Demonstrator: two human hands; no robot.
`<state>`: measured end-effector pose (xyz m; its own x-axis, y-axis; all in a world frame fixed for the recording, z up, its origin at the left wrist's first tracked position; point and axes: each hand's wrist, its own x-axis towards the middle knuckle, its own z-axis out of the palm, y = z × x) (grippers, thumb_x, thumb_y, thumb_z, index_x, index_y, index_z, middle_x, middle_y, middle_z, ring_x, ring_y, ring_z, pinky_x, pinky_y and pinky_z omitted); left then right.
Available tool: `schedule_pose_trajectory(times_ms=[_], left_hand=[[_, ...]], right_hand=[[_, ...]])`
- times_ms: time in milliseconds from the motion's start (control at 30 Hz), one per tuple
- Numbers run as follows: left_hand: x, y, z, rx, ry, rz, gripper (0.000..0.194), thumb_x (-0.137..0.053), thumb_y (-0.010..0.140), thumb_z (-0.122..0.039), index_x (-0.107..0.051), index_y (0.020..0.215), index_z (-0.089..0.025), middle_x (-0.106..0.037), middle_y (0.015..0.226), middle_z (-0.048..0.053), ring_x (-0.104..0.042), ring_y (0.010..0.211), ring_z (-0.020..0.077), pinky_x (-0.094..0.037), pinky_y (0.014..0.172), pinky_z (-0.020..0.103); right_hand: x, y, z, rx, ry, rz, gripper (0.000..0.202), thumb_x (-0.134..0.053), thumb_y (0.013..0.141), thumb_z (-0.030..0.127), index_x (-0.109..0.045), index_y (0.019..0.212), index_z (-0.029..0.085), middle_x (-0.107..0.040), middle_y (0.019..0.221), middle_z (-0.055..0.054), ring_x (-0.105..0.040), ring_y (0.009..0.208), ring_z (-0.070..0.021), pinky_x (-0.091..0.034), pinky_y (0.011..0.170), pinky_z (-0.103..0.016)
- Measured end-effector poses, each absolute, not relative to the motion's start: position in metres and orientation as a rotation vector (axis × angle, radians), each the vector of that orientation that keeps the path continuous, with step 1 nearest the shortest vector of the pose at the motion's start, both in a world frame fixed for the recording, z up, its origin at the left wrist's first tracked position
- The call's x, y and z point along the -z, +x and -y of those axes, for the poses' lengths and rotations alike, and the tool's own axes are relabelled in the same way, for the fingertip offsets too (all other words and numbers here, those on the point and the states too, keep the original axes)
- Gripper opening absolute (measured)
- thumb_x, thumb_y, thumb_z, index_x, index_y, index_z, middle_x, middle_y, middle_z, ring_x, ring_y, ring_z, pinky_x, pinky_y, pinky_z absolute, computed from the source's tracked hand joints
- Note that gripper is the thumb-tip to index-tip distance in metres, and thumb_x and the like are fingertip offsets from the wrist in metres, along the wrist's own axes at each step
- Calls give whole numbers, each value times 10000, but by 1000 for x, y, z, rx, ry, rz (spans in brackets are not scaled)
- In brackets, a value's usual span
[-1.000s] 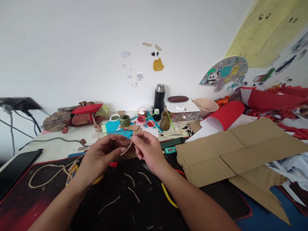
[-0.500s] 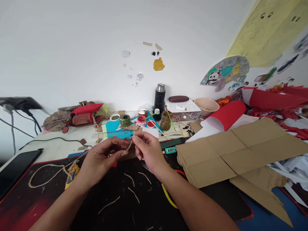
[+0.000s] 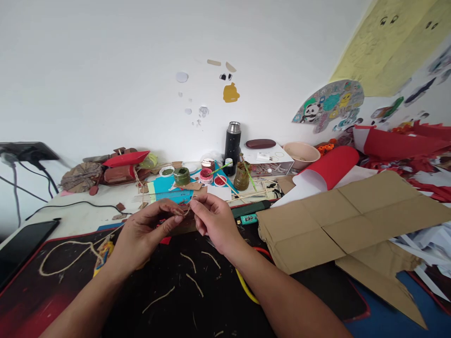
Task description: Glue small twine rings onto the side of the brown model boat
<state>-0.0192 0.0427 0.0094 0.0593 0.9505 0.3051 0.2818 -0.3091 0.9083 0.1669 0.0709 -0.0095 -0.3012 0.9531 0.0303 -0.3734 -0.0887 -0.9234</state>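
A short stretch of thin beige twine [image 3: 187, 211] runs between my two hands over the dark mat. My left hand [image 3: 148, 231] pinches it between thumb and fingers, the fingertips stained reddish. Close beside it, my right hand [image 3: 214, 218] grips the twine's other part between thumb and forefinger. More twine trails behind my left wrist into a loose loop [image 3: 52, 273] on the left, near a yellow and blue object [image 3: 104, 256] partly hidden by my forearm. Several cut twine pieces [image 3: 195, 285] lie below my hands. A yellow and red curved handle [image 3: 246, 286] shows beneath my right forearm.
Paint jars [image 3: 182, 176], a black flask [image 3: 233, 145] and thin sticks stand or lie behind my hands. Folded cardboard [image 3: 317, 225] covers the right side, beside rolled red paper [image 3: 327, 169]. A phone-like black slab [image 3: 28, 251] lies at the left edge.
My fingertips have drawn slightly closer, and less twine shows between them. The whole view has shifted a little. The loose pieces on the mat stay as they were.
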Motion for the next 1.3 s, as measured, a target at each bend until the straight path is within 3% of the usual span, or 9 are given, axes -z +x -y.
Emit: schedule_pose_trajectory(times_ms=[267, 800, 1067, 1300], left_hand=[[-3, -23, -47, -1230, 1484, -1201, 328, -908, 847, -538, -776, 902, -243, -790, 895, 49, -723, 813, 227, -606, 721, 294], [-9, -21, -46, -1086, 1502, -1111, 285, -879, 868, -488, -749, 878, -234, -725, 838, 33, -675, 781, 207, -578, 719, 293], [-11, -17, -48, -1073, 1411, -1036, 276, -899, 857, -452, -745, 855, -223, -704, 800, 18, -634, 705, 171, -524, 626, 248], [-6, -19, -49, -1061, 1349, -1018, 252, -856, 885, -441, -739, 858, -220, -669, 743, -6, -557, 644, 141, -463, 585, 228]], right_hand=[[10, 167, -71, -1637, -756, 1072, 332, -808, 861, 520, -664, 889, 223, -535, 501, 114, -422, 386, -77, -258, 399, -220], [11, 166, -70, -1666, -744, 1017, 367, -861, 819, 535, -686, 873, 217, -550, 533, 97, -438, 399, -77, -245, 402, -212], [9, 167, -69, -1712, -707, 981, 346, -904, 792, 493, -727, 878, 208, -631, 629, 60, -532, 452, -85, -232, 387, -186], [13, 166, -68, -1705, -635, 1033, 328, -895, 821, 486, -745, 886, 202, -750, 832, -3, -676, 548, -113, -323, 394, -195]])
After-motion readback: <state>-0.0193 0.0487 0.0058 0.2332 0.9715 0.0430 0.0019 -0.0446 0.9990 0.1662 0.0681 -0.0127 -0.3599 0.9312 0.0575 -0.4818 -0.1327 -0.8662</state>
